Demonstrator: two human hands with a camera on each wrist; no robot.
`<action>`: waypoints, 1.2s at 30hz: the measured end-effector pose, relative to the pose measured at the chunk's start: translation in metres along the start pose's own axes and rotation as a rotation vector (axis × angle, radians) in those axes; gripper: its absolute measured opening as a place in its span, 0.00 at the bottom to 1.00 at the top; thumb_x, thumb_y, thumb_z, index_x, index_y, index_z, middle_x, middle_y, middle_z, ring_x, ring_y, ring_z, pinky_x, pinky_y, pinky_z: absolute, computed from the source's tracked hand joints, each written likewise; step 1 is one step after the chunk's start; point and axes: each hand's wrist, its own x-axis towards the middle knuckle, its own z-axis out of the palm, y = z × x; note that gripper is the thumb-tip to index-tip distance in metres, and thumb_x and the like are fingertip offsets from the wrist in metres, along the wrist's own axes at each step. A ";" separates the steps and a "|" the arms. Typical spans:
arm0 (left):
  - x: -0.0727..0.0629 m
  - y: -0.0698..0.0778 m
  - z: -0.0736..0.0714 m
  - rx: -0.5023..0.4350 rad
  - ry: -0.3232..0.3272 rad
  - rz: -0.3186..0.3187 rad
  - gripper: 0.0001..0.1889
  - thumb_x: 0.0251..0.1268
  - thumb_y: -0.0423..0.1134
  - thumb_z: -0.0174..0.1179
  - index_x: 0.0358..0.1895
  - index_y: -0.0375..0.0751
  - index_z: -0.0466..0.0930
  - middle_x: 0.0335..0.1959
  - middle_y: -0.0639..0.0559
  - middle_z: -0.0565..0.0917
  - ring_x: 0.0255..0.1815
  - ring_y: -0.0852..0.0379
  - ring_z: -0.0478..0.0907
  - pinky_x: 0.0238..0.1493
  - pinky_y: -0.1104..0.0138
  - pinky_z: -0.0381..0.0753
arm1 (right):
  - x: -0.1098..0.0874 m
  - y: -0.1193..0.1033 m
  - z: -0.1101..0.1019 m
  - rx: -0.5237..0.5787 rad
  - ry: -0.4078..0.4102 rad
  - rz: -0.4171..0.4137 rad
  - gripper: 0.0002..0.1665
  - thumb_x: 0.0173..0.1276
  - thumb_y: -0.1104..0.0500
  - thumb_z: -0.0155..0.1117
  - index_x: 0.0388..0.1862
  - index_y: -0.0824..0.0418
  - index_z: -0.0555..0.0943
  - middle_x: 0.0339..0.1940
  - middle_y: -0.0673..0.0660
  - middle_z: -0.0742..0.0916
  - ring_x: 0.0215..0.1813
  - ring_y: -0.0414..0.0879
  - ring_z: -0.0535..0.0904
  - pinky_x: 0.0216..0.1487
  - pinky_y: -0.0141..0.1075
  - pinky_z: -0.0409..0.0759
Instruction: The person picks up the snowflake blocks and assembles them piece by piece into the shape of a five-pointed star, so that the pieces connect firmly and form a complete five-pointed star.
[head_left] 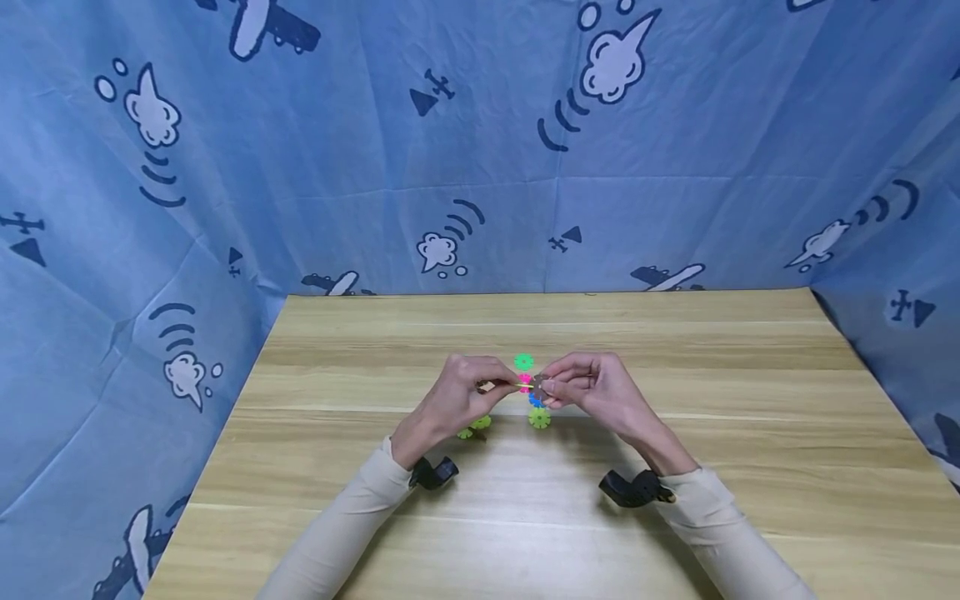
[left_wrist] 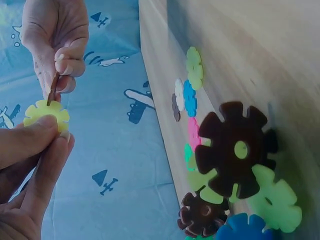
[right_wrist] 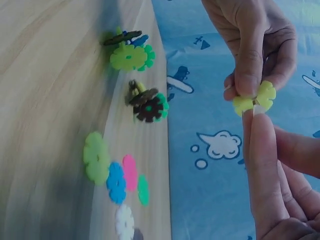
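Between finger and thumb, my left hand pinches a yellow notched disc. My right hand pinches a brown notched disc, seen edge-on in the left wrist view. The two discs meet crosswise at the yellow one's rim, above the table; how deep the brown one sits in a slot is hard to tell. Fingers cover much of both. Under the hands lie loose discs: bright green, pink, blue, yellow-green and white.
Near the left hand stand two clusters of joined discs, one with yellow-green, blue and green pieces, the other with brown and green ones. The wooden table ends at a blue patterned cloth behind and at the sides.
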 end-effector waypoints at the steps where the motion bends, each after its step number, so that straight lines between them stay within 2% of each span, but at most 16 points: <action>1: 0.000 0.000 0.000 0.001 0.002 0.000 0.03 0.65 0.28 0.71 0.38 0.35 0.92 0.35 0.47 0.93 0.31 0.61 0.88 0.32 0.81 0.82 | 0.000 0.000 0.001 0.002 0.006 -0.002 0.14 0.71 0.67 0.70 0.51 0.75 0.83 0.41 0.68 0.92 0.37 0.52 0.93 0.48 0.51 0.91; 7: 0.000 -0.001 0.002 -0.006 0.033 0.005 0.03 0.64 0.27 0.71 0.38 0.35 0.92 0.35 0.46 0.93 0.28 0.62 0.86 0.27 0.79 0.82 | -0.001 0.000 0.004 0.056 0.033 -0.001 0.15 0.70 0.68 0.70 0.51 0.77 0.82 0.43 0.69 0.92 0.37 0.46 0.93 0.48 0.47 0.92; 13: 0.000 -0.001 0.002 0.035 -0.014 0.051 0.04 0.63 0.25 0.70 0.38 0.35 0.91 0.34 0.46 0.93 0.33 0.58 0.90 0.38 0.81 0.86 | -0.001 0.002 0.006 0.053 0.002 0.015 0.13 0.71 0.68 0.69 0.51 0.76 0.84 0.42 0.70 0.92 0.36 0.47 0.93 0.49 0.53 0.91; 15: 0.001 0.000 0.002 0.044 -0.024 0.038 0.04 0.63 0.26 0.70 0.37 0.36 0.92 0.34 0.46 0.93 0.33 0.58 0.90 0.37 0.81 0.85 | -0.001 0.003 0.006 0.047 0.003 0.015 0.13 0.71 0.68 0.69 0.51 0.76 0.84 0.43 0.70 0.92 0.36 0.47 0.93 0.48 0.51 0.91; 19: 0.001 0.000 0.001 0.044 -0.017 -0.034 0.03 0.64 0.28 0.71 0.38 0.37 0.92 0.35 0.48 0.93 0.30 0.60 0.87 0.32 0.77 0.85 | 0.001 0.004 0.006 0.026 0.022 0.016 0.15 0.72 0.67 0.69 0.53 0.75 0.83 0.45 0.70 0.92 0.38 0.50 0.93 0.49 0.51 0.91; 24: -0.001 0.000 0.002 0.044 -0.004 -0.124 0.03 0.67 0.30 0.70 0.41 0.38 0.90 0.37 0.47 0.93 0.35 0.58 0.90 0.36 0.70 0.91 | 0.008 0.008 -0.001 -0.100 0.062 -0.048 0.16 0.76 0.60 0.67 0.53 0.72 0.85 0.45 0.70 0.92 0.39 0.53 0.93 0.47 0.52 0.91; 29: -0.003 -0.003 0.004 0.044 0.037 -0.208 0.04 0.67 0.30 0.69 0.43 0.37 0.89 0.38 0.46 0.92 0.34 0.56 0.90 0.36 0.77 0.88 | 0.017 0.017 -0.016 -0.272 0.167 -0.094 0.15 0.78 0.58 0.65 0.51 0.69 0.86 0.44 0.69 0.92 0.41 0.60 0.92 0.41 0.47 0.92; 33: -0.004 -0.005 0.003 0.049 0.069 -0.235 0.05 0.68 0.29 0.68 0.44 0.37 0.88 0.37 0.47 0.91 0.32 0.57 0.89 0.35 0.79 0.87 | 0.026 0.029 -0.025 -0.485 0.233 -0.090 0.11 0.75 0.59 0.68 0.47 0.66 0.88 0.44 0.66 0.92 0.41 0.57 0.91 0.41 0.39 0.91; 36: -0.004 -0.007 0.003 0.041 0.090 -0.240 0.05 0.67 0.29 0.68 0.44 0.37 0.88 0.36 0.47 0.90 0.32 0.56 0.89 0.34 0.77 0.87 | 0.032 0.037 -0.028 -0.626 0.260 -0.097 0.08 0.72 0.62 0.71 0.44 0.66 0.88 0.41 0.64 0.92 0.39 0.55 0.90 0.42 0.42 0.89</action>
